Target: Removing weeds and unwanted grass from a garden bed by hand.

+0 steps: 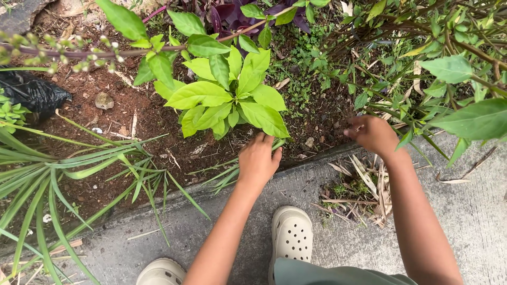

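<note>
My left hand [257, 160] reaches under a bright light-green leafy plant [227, 95] at the edge of the soil bed, fingers curled down near its base among thin grass blades; what it grips is hidden by the leaves. My right hand [372, 133] is further right over the dark soil [317, 119], fingers pinched together beside thin green stems, and I cannot see anything in them clearly.
A concrete path [211, 221] runs along the bed, with a pile of pulled dry weeds [359, 192] on it. Long strappy grass [58, 179] fills the left, a black plastic bag [31, 92] lies far left, branches [449, 58] overhang right. My pale clogs [291, 235] stand below.
</note>
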